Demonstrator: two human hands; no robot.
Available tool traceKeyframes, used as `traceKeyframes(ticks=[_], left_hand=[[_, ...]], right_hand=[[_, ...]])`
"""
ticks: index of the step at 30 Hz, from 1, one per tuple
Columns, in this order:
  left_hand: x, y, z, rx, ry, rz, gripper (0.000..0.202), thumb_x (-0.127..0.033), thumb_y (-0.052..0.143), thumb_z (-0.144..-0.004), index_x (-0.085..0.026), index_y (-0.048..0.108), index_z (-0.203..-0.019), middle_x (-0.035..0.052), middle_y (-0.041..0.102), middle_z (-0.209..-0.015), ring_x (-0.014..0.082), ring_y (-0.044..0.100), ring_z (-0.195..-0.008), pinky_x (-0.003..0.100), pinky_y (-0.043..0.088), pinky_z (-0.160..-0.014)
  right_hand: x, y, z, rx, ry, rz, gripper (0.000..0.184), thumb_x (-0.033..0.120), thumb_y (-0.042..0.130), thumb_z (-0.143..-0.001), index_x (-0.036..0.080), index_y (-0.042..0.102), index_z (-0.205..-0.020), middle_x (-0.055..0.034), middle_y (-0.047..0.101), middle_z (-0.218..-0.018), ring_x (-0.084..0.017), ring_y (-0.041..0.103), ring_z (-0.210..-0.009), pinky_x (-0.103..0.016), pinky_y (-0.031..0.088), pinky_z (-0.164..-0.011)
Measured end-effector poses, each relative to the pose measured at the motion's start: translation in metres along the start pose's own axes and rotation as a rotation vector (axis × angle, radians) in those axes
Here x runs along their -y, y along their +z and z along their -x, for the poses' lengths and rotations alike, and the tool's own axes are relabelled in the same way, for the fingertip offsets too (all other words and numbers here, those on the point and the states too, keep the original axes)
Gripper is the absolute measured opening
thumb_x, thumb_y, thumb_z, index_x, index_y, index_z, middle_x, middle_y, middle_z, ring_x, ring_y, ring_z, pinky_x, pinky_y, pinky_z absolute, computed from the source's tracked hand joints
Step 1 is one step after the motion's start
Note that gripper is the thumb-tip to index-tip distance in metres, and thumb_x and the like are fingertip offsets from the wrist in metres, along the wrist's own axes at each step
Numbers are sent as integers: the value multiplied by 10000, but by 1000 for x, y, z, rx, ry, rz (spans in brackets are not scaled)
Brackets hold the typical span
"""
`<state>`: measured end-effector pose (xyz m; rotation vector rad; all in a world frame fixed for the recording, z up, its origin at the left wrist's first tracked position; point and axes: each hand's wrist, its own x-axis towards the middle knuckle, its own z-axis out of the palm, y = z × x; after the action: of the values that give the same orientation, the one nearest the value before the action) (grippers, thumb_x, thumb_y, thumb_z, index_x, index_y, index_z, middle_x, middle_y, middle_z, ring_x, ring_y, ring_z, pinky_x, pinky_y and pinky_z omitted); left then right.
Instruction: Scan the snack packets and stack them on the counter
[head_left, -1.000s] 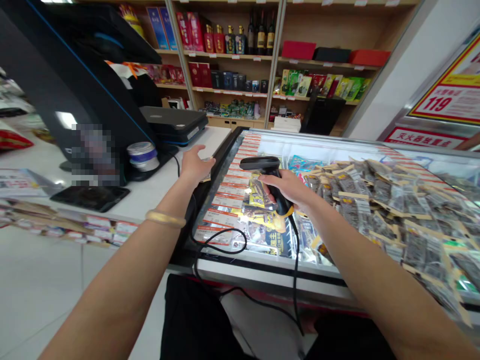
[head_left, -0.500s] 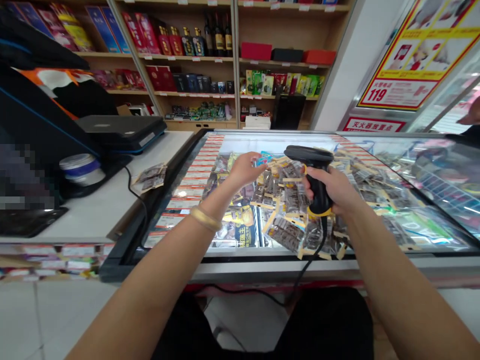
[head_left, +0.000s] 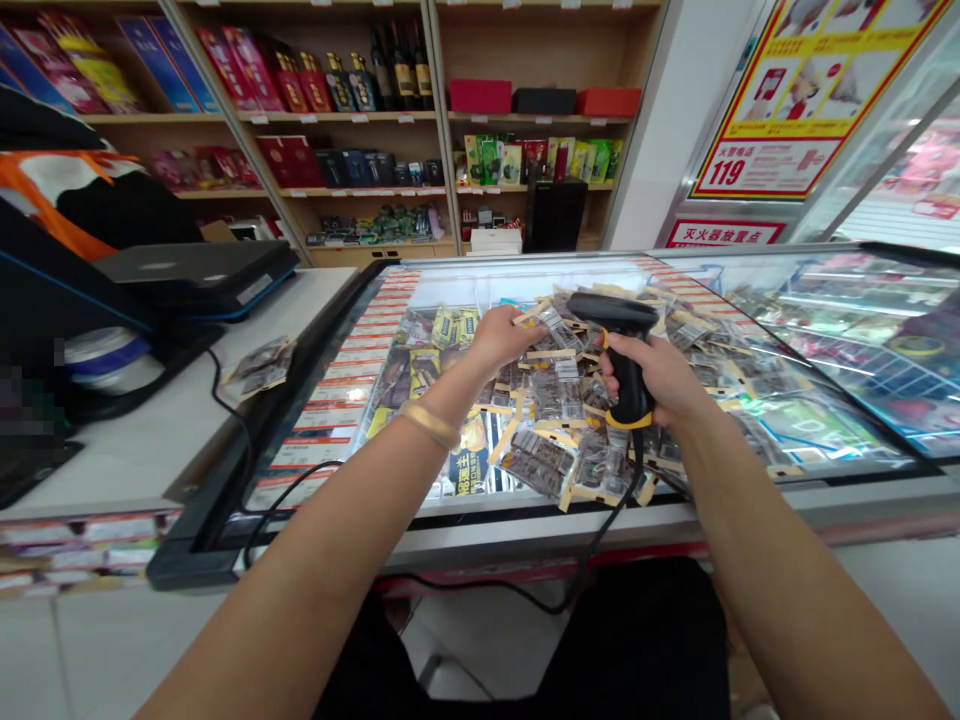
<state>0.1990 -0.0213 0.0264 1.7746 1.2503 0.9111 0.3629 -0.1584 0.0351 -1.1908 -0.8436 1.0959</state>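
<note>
My right hand [head_left: 667,378] is wrapped round the grip of a black and yellow barcode scanner [head_left: 632,388], a finger near its yellow trigger. The scanner's head points left, over a spread of packets. Fingers of my left hand [head_left: 504,338], with a gold bangle on the wrist, are closed on the edge of a clear snack packet [head_left: 556,325] at the back of the pile. Many similar packets [head_left: 536,460] with dark contents and tan edges lie on the glass top of a freezer [head_left: 450,283]. Their exact contents are too small to tell.
On the left counter [head_left: 150,455] stand a black scale [head_left: 199,275] and a white and blue round tub [head_left: 112,362]; a packet [head_left: 262,367] lies near its edge. The scanner's cable [head_left: 600,530] hangs over the freezer's front. Stocked shelves [head_left: 337,190] line the back.
My left hand has gone from open fingers above the pile to gripping a packet. The scanner stays in my right hand. The view has turned slightly right.
</note>
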Motion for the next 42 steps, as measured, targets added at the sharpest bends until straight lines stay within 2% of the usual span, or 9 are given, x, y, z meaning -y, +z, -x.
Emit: traceKeyframes(ticks=[5, 10, 13, 16, 20, 26, 29, 32, 42], left_hand=[[1, -7, 2, -106, 7, 132, 272, -174, 828, -682, -196, 580, -792, -59, 574, -640, 130, 558, -621, 252, 448, -655], [11, -41, 6, -126, -99, 502, 242, -146, 730, -769, -207, 524, -880, -67, 603, -676, 128, 638, -639, 327, 583, -750], [31, -72, 6, -216, -141, 585, 255, -158, 754, -729, -205, 545, -869, -57, 629, -696, 133, 656, -651, 364, 599, -770], [59, -100, 6, -286, -146, 585, 316, -248, 826, -648, -207, 605, -870, -35, 664, -736, 138, 655, -659, 350, 581, -750], [90, -122, 6, -322, -150, 635, 467, -403, 914, -521, -209, 591, -797, -10, 691, -763, 156, 670, -678, 332, 544, -721], [107, -121, 6, -340, -159, 546, 479, -477, 903, -518, -200, 637, -805, -9, 676, -720, 151, 626, -641, 273, 469, -623], [104, -121, 9, -323, -128, 506, 461, -472, 877, -561, -190, 691, -876, 22, 714, -777, 152, 616, -668, 239, 424, -582], [98, -124, 13, -305, -133, 507, 466, -463, 872, -581, -193, 709, -924, 28, 733, -819, 162, 635, -707, 248, 432, -610], [90, -129, 16, -307, -142, 577, 474, -457, 899, -527, -202, 641, -833, 4, 710, -795, 149, 621, -716, 257, 439, -654]], right_hand=[[4, 14, 0, -4, -1, 32, 461, 415, 903, -569, 168, 644, -860, 34, 587, -554, -98, 503, -414, -224, 419, -376], [3, 38, -6, 40, -6, 47, 439, 419, 882, -581, 171, 643, -853, 37, 591, -555, -98, 500, -411, -227, 425, -377], [1, 56, -14, 96, -25, 62, 420, 435, 874, -606, 179, 629, -832, 35, 589, -552, -99, 494, -410, -228, 418, -377], [-1, 72, -21, 207, -16, 112, 407, 452, 871, -639, 189, 603, -796, 28, 594, -565, -99, 498, -415, -231, 415, -385], [-6, 86, -21, 404, 34, 246, 383, 459, 849, -698, 196, 575, -748, 23, 583, -562, -104, 509, -419, -241, 423, -410], [-14, 90, -16, 426, 27, 362, 340, 459, 790, -746, 195, 576, -736, 19, 563, -537, -109, 500, -416, -246, 402, -427], [-15, 88, -17, 442, 32, 408, 315, 446, 762, -766, 194, 578, -722, 10, 571, -536, -112, 504, -415, -251, 395, -436], [-16, 86, -18, 464, 32, 433, 309, 452, 743, -787, 194, 583, -728, 4, 579, -537, -118, 507, -417, -257, 389, -443], [-19, 83, -20, 521, 15, 462, 273, 438, 728, -825, 189, 621, -791, -1, 591, -538, -129, 500, -442, -275, 422, -490]])
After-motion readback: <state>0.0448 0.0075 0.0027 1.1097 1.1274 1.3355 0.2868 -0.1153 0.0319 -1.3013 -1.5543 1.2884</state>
